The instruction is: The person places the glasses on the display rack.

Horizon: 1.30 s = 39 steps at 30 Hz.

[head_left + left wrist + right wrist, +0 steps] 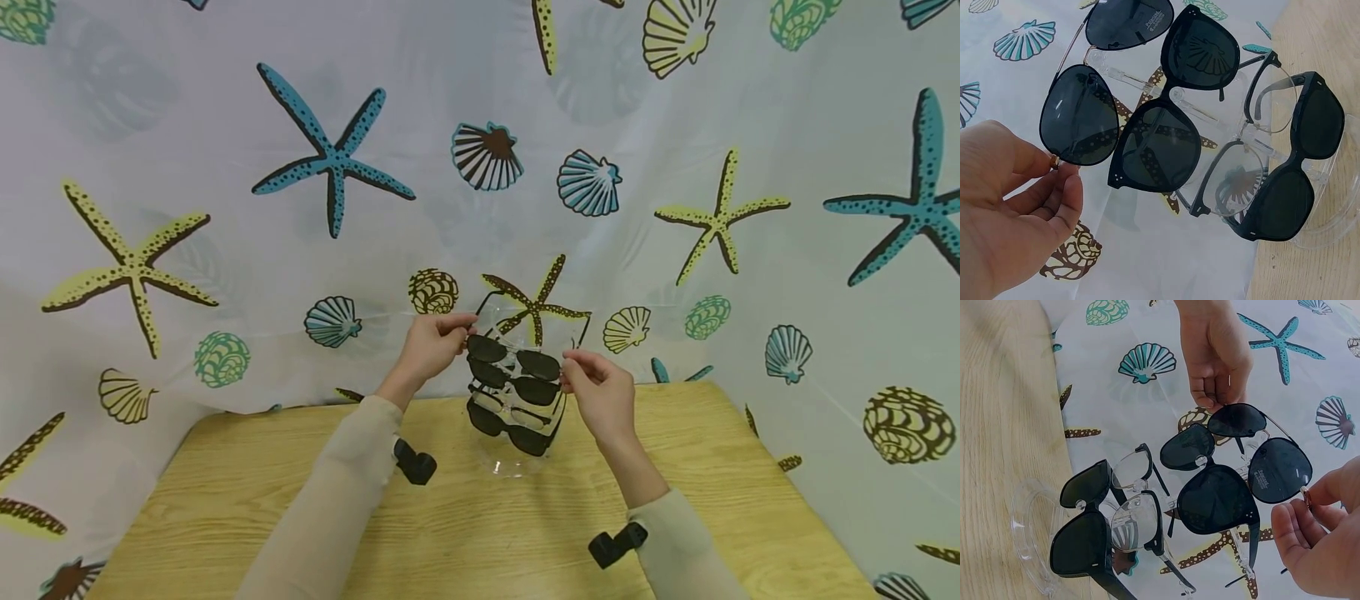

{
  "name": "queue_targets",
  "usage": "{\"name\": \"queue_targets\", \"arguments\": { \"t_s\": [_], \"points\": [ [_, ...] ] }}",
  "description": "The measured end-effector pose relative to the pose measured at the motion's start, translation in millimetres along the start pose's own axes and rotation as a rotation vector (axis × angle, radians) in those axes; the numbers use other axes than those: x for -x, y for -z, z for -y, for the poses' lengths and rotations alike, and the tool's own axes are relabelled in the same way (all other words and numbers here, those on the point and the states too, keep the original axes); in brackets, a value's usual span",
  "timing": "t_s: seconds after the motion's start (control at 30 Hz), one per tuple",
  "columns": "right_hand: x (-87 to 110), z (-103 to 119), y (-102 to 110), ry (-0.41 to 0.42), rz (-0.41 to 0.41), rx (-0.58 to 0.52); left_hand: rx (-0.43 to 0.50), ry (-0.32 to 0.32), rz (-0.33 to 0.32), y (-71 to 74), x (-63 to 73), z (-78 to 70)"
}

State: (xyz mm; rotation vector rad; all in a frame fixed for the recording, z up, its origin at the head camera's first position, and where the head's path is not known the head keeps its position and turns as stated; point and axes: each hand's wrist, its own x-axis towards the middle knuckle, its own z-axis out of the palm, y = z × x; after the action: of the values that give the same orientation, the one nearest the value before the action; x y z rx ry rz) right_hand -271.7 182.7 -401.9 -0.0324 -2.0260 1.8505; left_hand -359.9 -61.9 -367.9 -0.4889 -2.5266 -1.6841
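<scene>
A pair of thin metal-framed sunglasses (540, 365) is at the top of a clear plastic display stand (506, 470). My left hand (433, 346) pinches one hinge corner between thumb and fingers; my right hand (603, 396) pinches the opposite one. The temples stretch out behind, toward the wall. Whether this pair rests on the stand's top support, I cannot tell. Below it on the stand sit thick black sunglasses (1155, 150), half-rimmed glasses with clear lenses (1235, 178), and another black pair of sunglasses (1280, 203) lowest.
The stand is on a light wood table (450, 533), near its back edge. White cloth (420, 208) printed with starfish and shells hangs behind and at the sides. A small black camera is strapped to each wrist.
</scene>
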Motion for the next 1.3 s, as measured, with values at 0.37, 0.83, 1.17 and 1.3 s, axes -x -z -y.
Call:
{"name": "queue_targets", "arguments": {
  "t_s": [0.37,0.83,1.17,1.3],
  "points": [
    [-2.2,0.3,-2.2,-0.003,-0.011,0.028,-0.026,-0.016,0.003,0.1,-2.5,2.9],
    [-2.6,0.5,-2.1,-0.017,-0.009,0.018,-0.039,-0.035,0.007,-0.3,-2.5,1.5],
    [-2.1,-0.2,-2.4,-0.01,0.002,0.014,-0.041,-0.024,-0.01,-3.6,-1.9,4.5],
    [-2.3,-0.2,-2.7,-0.001,0.001,0.025,-0.037,-0.017,-0.03,-4.3,-1.1,3.6]
  ]
}}
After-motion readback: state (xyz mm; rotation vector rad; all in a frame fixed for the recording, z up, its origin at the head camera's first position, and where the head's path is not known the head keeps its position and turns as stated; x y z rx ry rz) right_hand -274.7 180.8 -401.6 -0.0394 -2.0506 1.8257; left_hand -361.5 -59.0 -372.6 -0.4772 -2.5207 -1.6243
